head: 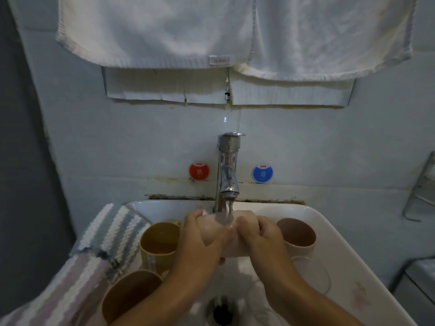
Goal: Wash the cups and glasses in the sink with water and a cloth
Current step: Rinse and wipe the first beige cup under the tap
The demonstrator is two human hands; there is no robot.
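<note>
Right now we grip the wet pink cup (215, 234) with both hands: left hand (200, 241), right hand (259, 236); light, rigid, slippery, best held round its body.

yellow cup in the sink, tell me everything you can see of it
The yellow cup looks like matte plastic, a plain round shape with an open mouth facing up and a little toward the camera. It stands in the left part of the white sink, beside the striped cloth draped over the rim, behind a brown cup. The left hand overlaps its right edge; contact is unclear. Its inside is dim.
</note>
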